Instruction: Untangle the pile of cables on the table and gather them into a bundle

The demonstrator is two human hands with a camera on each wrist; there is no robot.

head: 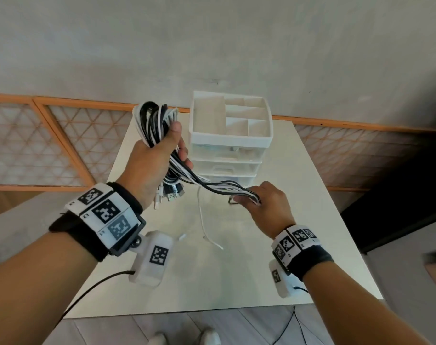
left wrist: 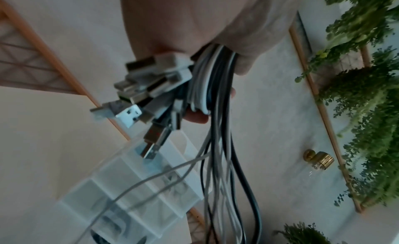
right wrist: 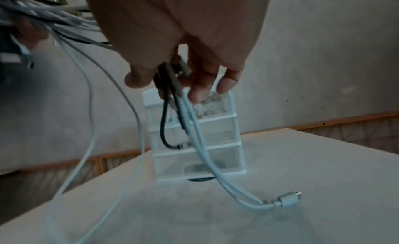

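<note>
A bundle of black and white cables (head: pixel 157 123) is looped and held up over the white table (head: pixel 311 195). My left hand (head: pixel 159 155) grips the loop, thumb over the strands; USB plugs (left wrist: pixel 149 87) hang in a cluster below the palm. The strands run down to the right into my right hand (head: pixel 264 202), whose fingers are curled round the cable ends (right wrist: pixel 172 87). From that hand white cables (right wrist: pixel 207 153) trail down, and a plug (right wrist: pixel 287 199) lies on the table. A single white cable (head: pixel 204 222) hangs between the hands onto the tabletop.
A white plastic drawer organiser (head: pixel 230 135) with an open compartment tray on top stands at the back of the table, just right of the left hand. An orange-framed lattice panel (head: pixel 62 140) runs along the wall behind. The table's front edge (head: pixel 187 312) is near my feet.
</note>
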